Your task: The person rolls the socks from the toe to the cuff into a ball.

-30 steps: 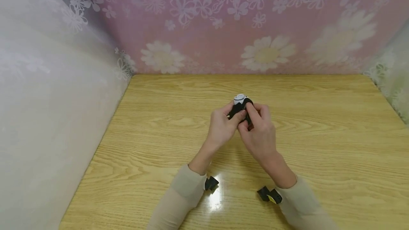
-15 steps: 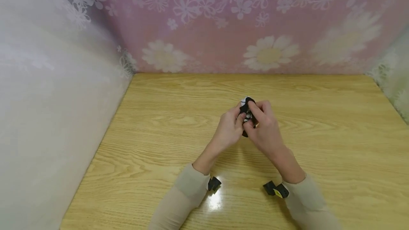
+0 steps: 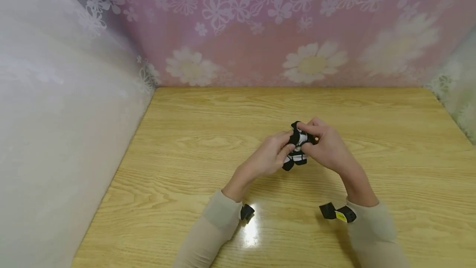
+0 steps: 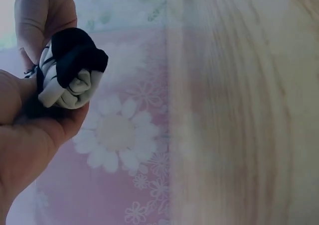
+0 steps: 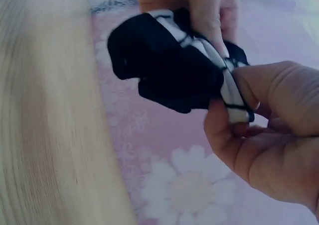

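Sock bundle [image 3: 296, 149] (one), two hands gripping

I see a light wood-grain bench [image 3: 193, 144] filling the lower centre of the frame, glare spot near the bottom edge. Back edge meets a pink floral backdrop [image 3: 260, 32], left edge a white sheer curtain [image 3: 55, 135].

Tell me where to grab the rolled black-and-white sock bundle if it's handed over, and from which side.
Probably the lower black end of the sock bundle, coming from the near, table side. The left hand and right hand pinch its upper half from either side, above the wooden table; only the bottom pokes out free. It looks soft and rolled, so pinch across the roll.
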A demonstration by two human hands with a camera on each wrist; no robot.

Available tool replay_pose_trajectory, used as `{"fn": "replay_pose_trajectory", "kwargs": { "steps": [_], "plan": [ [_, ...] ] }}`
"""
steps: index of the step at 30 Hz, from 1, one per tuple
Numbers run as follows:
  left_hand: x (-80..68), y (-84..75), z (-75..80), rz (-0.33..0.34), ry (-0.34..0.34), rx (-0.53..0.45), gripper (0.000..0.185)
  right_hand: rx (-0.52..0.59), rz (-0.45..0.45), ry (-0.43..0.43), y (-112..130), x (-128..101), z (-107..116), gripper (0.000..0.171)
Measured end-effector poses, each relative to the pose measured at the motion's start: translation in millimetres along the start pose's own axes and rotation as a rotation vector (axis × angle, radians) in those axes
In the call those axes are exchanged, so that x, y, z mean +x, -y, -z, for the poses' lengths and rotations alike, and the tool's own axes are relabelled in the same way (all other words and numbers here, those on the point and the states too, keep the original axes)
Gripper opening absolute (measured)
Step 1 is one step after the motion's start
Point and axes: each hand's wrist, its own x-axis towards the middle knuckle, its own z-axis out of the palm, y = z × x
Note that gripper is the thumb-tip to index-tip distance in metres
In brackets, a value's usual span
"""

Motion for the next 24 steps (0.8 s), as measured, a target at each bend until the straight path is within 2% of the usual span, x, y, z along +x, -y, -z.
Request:
{"fn": "replay_pose_trajectory", "kwargs": {
  "steps": [4,7,10,14,16,19,21,24],
  "plan": [
    [-2.2,6.0,-1.7,-0.004,0.007,-0.127,0.019,0.174,-0.051,0.099,-14.2,1.2,4.4,0.053],
    [-5.0,8.7,-2.4,0.044,0.025,-0.362,0.020,0.326,-0.106,0.163,-24.7,2.0,3.5,0.053],
    [-7.2,8.1,-1.7,0.089,-0.011,-0.581,0.027,0.458,-0.160,0.200,-30.5,3.1,0.1,0.056],
    [-6.8,2.7,-0.6,0.162,-0.138,-0.829,0.033,0.681,-0.167,0.232,-33.7,5.6,-9.2,0.058],
    [-4.5,-1.1,-0.4,0.233,-0.222,-0.967,0.035,0.813,-0.158,0.248,-33.6,6.7,-15.3,0.056],
    [1.4,-7.5,0.4,0.344,-0.353,-1.166,0.038,0.968,-0.169,0.272,-31.5,8.2,-23.3,0.062],
    [5.3,-10.2,1.6,0.402,-0.432,-1.255,0.040,1.008,-0.197,0.260,-27.6,8.5,-28.7,0.068],
    [9.2,-12.2,4.2,0.432,-0.521,-1.374,0.043,0.991,-0.243,0.181,-19.1,8.8,-38.8,0.081]
  ]
}}
